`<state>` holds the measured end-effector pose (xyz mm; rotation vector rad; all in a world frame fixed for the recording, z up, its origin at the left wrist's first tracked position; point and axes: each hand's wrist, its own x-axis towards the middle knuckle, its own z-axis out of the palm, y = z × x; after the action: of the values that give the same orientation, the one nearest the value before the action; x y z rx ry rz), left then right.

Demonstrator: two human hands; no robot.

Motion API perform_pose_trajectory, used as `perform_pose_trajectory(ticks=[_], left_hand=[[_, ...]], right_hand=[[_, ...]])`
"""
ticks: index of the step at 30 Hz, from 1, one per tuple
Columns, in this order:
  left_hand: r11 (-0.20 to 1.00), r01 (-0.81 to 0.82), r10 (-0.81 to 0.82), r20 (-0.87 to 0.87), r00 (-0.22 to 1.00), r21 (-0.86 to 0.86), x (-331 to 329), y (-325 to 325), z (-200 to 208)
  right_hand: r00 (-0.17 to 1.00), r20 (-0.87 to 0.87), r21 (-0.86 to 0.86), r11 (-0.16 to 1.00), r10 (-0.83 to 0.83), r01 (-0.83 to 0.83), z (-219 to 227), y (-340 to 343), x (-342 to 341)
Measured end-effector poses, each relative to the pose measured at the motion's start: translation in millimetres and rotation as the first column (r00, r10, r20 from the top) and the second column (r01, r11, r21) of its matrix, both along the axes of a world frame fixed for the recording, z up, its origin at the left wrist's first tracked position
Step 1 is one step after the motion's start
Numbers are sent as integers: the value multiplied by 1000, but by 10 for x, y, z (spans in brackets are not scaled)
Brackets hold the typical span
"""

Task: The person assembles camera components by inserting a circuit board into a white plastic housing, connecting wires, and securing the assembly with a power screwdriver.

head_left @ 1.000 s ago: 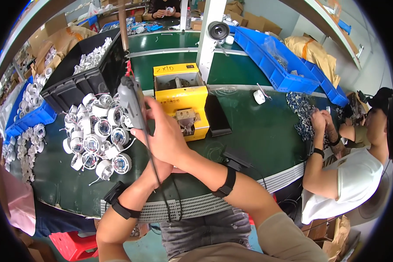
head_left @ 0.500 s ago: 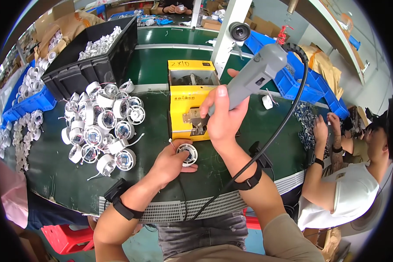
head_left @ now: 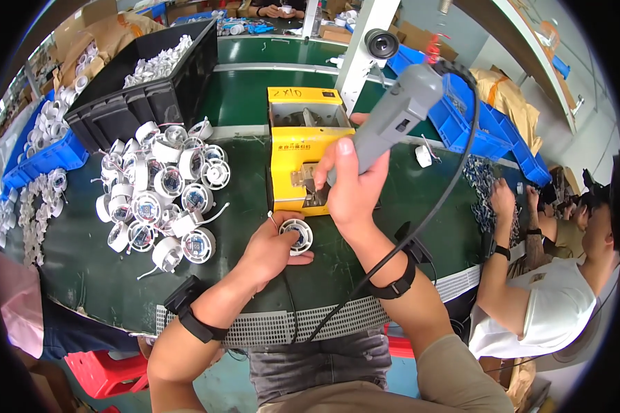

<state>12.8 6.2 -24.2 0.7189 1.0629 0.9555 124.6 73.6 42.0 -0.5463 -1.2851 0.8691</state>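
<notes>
My left hand [head_left: 272, 246] is closed around a round white plastic housing [head_left: 297, 236] with a blue circuit board inside, held low over the bench in front of a yellow screw feeder [head_left: 303, 148]. In my right hand [head_left: 351, 182] is a grey corded electric screwdriver [head_left: 401, 113], tilted with its top to the upper right. The screwdriver's lower end is hidden behind my fingers, beside the feeder's front outlet. Left of the feeder lies a heap of similar white housings [head_left: 165, 186] with boards and short wires.
A black crate [head_left: 127, 113] of small white parts stands at the back left, next to a blue bin [head_left: 52, 164]. The black cable [head_left: 455, 186] crosses my right forearm. One white housing [head_left: 423, 156] lies right of the feeder. A co-worker [head_left: 544, 296] handles small parts at the right.
The screwdriver's top has shifted slightly left, still in my right hand. My left hand keeps its hold on the housing. The whole view has moved a little.
</notes>
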Motion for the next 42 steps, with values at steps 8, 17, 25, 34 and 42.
perform_pose_trajectory(ticks=[8, 17, 25, 34, 42], left_hand=[[1000, 4, -4, 11, 1000, 9, 11, -8, 60], [999, 0, -1, 15, 1000, 33, 8, -21, 44], [999, 0, -1, 18, 1000, 51, 10, -8, 36], [999, -2, 2, 3, 1000, 51, 8, -10, -4], [999, 3, -3, 4, 1000, 46, 20, 22, -4]], right_hand=[[993, -9, -47, 992, 116, -116, -160, -336, 81], [985, 9, -35, 985, 172, -171, -267, -372, 27], [984, 8, -32, 984, 175, -175, -281, -369, 24], [983, 7, -34, 983, 182, -182, -310, -373, -4], [971, 11, -14, 971, 239, -239, -405, -317, 20]])
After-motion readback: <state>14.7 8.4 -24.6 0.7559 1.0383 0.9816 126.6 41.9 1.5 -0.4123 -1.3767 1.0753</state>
